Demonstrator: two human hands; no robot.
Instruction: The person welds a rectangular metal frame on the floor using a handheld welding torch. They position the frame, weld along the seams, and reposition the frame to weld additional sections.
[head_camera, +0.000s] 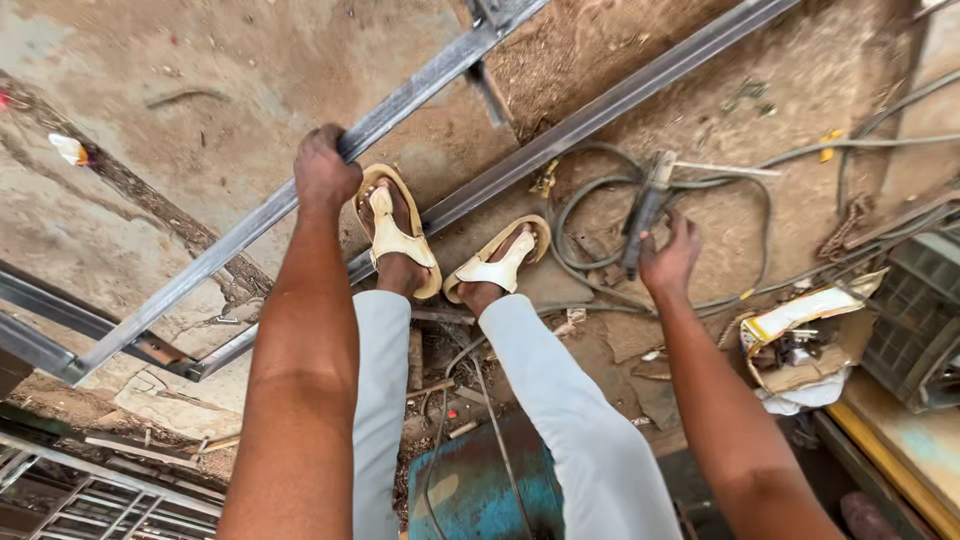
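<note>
My left hand (322, 168) grips the upper bar of a long grey steel frame (200, 265) that lies slanted across the dirt floor. My right hand (668, 255) holds a welding electrode holder (645, 208) by its handle, with a thin rod (725, 168) sticking out to the right. The holder hangs above coiled grey cable (590, 205). My feet in cream sandals (395, 232) rest near the frame's lower bar (600, 110); the left foot is between the two bars.
A blue metal drum (480, 490) sits under my legs. Torn cardboard and papers (800, 335) lie at the right, beside a grey plastic crate (915, 310). Metal grating (80, 500) is at bottom left. More cables (870, 140) run across the upper right.
</note>
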